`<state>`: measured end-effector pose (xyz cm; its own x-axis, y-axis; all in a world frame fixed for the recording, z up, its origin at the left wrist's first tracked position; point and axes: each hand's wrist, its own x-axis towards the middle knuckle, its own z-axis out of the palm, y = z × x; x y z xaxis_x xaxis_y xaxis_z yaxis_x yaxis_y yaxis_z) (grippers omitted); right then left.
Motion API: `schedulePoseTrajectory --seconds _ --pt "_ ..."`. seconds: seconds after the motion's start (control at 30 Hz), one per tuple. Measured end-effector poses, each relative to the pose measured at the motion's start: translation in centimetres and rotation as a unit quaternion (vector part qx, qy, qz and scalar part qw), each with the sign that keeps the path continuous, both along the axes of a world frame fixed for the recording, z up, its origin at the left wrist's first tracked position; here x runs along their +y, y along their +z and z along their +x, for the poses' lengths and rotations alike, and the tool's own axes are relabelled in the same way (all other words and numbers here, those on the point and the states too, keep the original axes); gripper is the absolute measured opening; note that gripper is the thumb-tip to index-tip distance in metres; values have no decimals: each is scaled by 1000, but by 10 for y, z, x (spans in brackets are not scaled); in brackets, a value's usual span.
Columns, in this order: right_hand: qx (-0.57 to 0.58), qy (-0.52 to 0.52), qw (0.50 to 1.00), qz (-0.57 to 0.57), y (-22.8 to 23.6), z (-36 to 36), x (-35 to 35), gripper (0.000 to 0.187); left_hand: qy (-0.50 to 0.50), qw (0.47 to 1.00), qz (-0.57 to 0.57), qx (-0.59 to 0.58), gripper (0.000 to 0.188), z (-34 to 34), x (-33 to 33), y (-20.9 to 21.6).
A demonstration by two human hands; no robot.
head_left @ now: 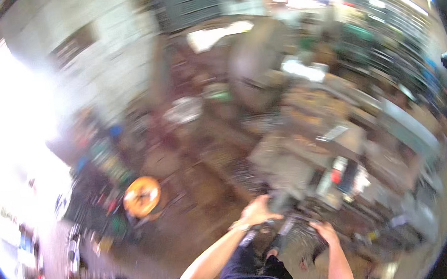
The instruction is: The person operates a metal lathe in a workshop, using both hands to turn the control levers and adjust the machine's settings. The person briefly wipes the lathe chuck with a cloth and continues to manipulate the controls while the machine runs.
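My left hand [257, 212] reaches forward at the lower middle, a watch or band at its wrist. Its thumb and fingers stand apart beside a grey metal part [281, 201]; whether they touch it, I cannot tell. To the right, my right hand [326, 231] points its fingers inward, close to a dark metal piece [297, 221] lying between the hands. Motion smears the right fingers, so a grip on anything there cannot be made out. My feet show below, between the forearms.
A cluttered metal workbench [285, 152] fills the right, with a red-and-black item [341, 173] on it. An orange round object [142, 197] stands at left among tools. Farther back is a large rounded grey machine [256, 62]. Racks of bars [387, 40] line the far right.
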<state>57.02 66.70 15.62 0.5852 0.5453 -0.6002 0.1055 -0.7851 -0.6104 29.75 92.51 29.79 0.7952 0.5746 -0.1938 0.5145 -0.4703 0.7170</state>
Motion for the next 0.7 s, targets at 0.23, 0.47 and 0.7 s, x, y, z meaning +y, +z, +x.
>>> schedulePoseTrajectory --seconds 0.23,0.47,0.7 --pt "64 -31 997 9 -24 18 -11 88 80 996 -40 21 103 26 -7 -35" --pt "62 53 997 -12 9 -29 66 88 129 991 -22 3 110 25 3 -40" --pt "68 118 991 -14 29 -66 116 87 119 992 -46 -4 108 41 9 -71"
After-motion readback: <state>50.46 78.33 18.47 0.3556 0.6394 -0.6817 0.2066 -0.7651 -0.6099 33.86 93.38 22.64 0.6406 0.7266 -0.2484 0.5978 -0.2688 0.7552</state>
